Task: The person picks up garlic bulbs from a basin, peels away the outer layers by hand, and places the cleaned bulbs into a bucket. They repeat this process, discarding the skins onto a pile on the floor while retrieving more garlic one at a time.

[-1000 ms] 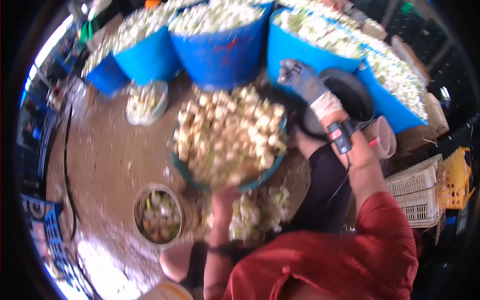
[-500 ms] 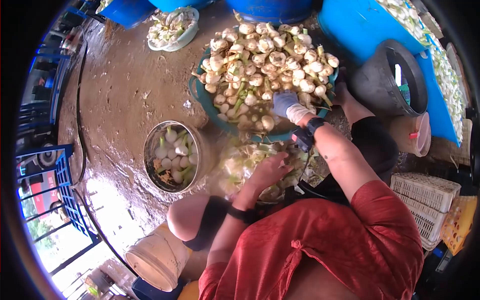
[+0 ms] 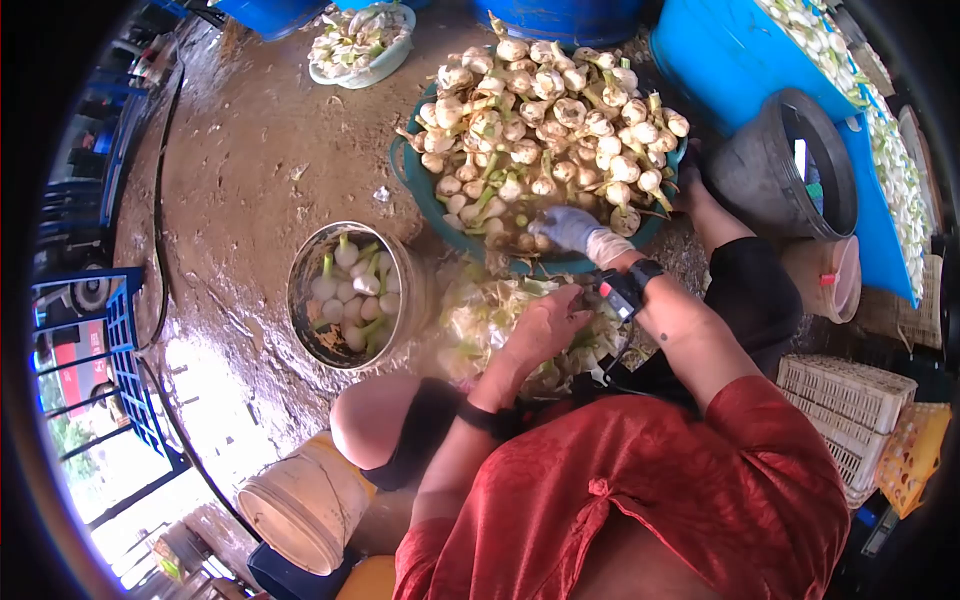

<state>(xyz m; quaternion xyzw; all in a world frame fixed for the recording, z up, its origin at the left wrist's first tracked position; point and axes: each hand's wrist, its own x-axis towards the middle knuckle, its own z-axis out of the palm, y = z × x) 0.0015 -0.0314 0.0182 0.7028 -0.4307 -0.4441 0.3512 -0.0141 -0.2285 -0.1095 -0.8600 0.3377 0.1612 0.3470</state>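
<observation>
A wide green tub (image 3: 421, 205) is heaped with dirty garlic bulbs (image 3: 545, 110), their stems still on, with murky water at its near side. My right hand (image 3: 568, 230), in a blue glove, reaches over the near rim, its fingers closing round a garlic bulb (image 3: 541, 243) at the water. Bare and partly curled, my left hand (image 3: 548, 322) hovers above a pile of peeled skins and leaves (image 3: 480, 325) before my lap. Whatever its fingers may hold is hidden. To the left, a bucket (image 3: 292, 290) contains cleaned white bulbs (image 3: 352, 290) with short green stems.
A pale basin (image 3: 382, 68) of garlic stands farther back on the muddy floor (image 3: 260, 150). Blue containers line the back. On my right are a dark bucket (image 3: 745, 165), a pinkish bucket (image 3: 825, 280) and white crates (image 3: 835, 410). A cream bucket (image 3: 300, 505) lies tilted by my left knee.
My right hand has shifted left and down within the tub, onto a bulb near the rim. My left hand has risen slightly nearer to it. The whole view has shifted slightly.
</observation>
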